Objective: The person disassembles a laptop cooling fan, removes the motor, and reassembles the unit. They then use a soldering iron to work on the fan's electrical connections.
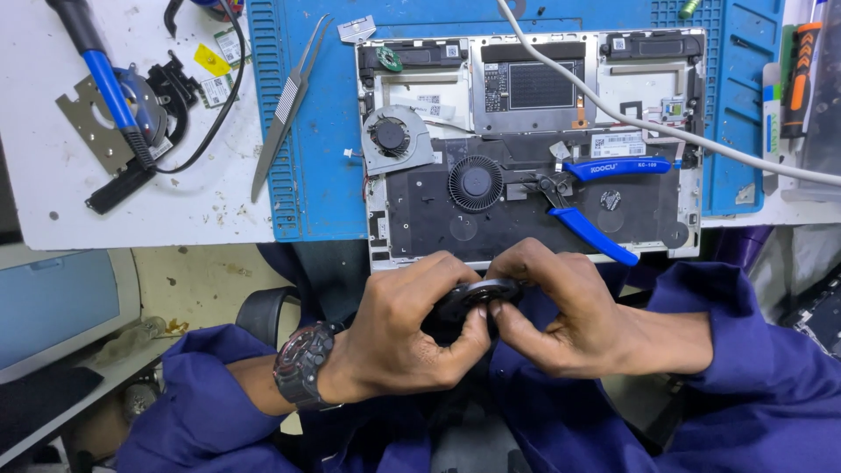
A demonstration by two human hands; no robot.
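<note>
**Both hands on a small fan**

The left hand [412, 328] and right hand [561, 315] pinch a dark round fan part [477, 296] between fingertips, just below the opened laptop [526, 149]. Blue-handled pliers [596, 197] lie on it beyond the right hand; tweezers [289, 101] lie on the desk [131, 210] well beyond the left.

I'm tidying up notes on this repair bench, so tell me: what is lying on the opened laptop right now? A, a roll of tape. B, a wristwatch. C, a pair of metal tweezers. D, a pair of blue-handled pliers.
D: the blue-handled pliers lie across the opened laptop beside its fan, while the metal tweezers lie off it on the blue mat.
</note>
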